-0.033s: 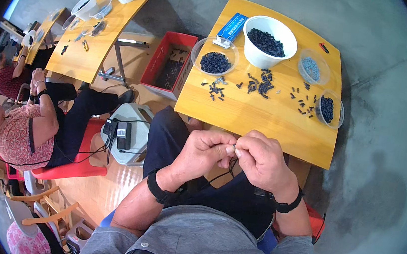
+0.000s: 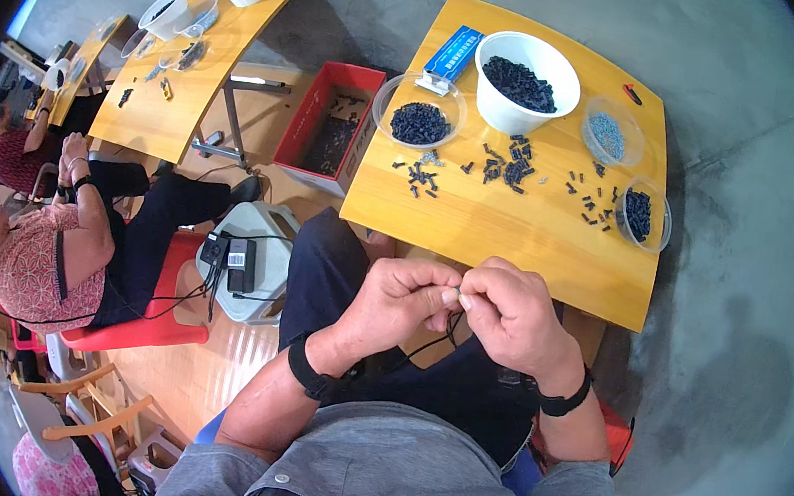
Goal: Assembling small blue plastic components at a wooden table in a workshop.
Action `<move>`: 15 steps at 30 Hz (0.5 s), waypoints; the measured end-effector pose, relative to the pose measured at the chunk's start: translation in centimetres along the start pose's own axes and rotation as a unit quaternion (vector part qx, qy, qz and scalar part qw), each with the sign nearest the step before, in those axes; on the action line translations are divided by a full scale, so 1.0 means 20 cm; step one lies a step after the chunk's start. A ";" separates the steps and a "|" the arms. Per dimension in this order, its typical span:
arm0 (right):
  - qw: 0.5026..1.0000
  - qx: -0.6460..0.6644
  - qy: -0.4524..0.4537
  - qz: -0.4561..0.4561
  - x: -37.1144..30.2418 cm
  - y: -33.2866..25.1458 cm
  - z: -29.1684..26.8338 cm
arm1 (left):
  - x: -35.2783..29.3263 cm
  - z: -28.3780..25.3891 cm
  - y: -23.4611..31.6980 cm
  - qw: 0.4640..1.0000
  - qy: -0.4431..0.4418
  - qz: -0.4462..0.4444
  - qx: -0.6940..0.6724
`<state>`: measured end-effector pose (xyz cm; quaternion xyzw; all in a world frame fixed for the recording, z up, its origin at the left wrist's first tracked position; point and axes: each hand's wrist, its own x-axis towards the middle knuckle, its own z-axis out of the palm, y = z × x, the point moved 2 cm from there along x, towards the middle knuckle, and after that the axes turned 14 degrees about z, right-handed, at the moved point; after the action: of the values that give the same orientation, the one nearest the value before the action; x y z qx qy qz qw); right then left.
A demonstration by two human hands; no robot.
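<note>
My left hand [image 2: 403, 296] and my right hand [image 2: 510, 310] meet fingertip to fingertip in front of the table's near edge, above my lap. Both are closed in a pinch, thumbs against forefingers. Whatever lies between the tips is too small and too covered to name. Beyond them on the yellow wooden table [image 2: 553, 256] lie loose small black parts [image 2: 514, 166], with more black pieces [image 2: 420, 189] and a few grey bits to the left. Further black pieces [image 2: 593, 209] are scattered at the right, beside a clear round tub [image 2: 661, 234] of black parts.
A white bucket [image 2: 505, 113] of black parts stands at the back, between a clear tub [image 2: 459, 108] of black parts and one [image 2: 633, 138] of light-blue pieces. Behind lie a blue box [image 2: 456, 54] and a red-and-black tool [image 2: 633, 94]. Left are a red carton [image 2: 304, 115], stool [image 2: 263, 223] and seated people.
</note>
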<state>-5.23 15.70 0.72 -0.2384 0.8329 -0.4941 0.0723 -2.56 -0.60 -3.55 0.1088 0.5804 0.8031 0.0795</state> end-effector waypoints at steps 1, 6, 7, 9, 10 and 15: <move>0.998 0.024 -0.043 0.027 0.00 0.02 0.00 | 0.00 0.00 -0.01 1.000 -0.019 -0.009 0.008; 0.915 0.208 -0.093 0.333 0.16 0.32 0.02 | 0.03 0.01 0.00 0.999 0.007 -0.032 -0.014; 0.951 0.120 0.000 0.286 0.21 0.46 0.03 | 0.04 0.03 -0.01 0.999 -0.009 -0.031 -0.022; 0.969 0.034 0.087 0.229 0.31 0.60 0.06 | 0.02 0.02 -0.03 0.999 -0.018 -0.029 -0.024; 0.975 -0.057 0.127 0.173 0.36 0.62 0.08 | 0.02 0.01 -0.05 0.999 -0.018 -0.029 -0.030; 0.956 -0.210 0.183 0.090 0.50 0.66 0.14 | 0.01 -0.03 -0.05 0.999 -0.011 -0.036 -0.013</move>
<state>-17.29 14.11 -10.74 -0.0776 0.9350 -0.3345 -0.0884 -2.97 -0.73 -4.66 0.0954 0.5723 0.8061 0.1163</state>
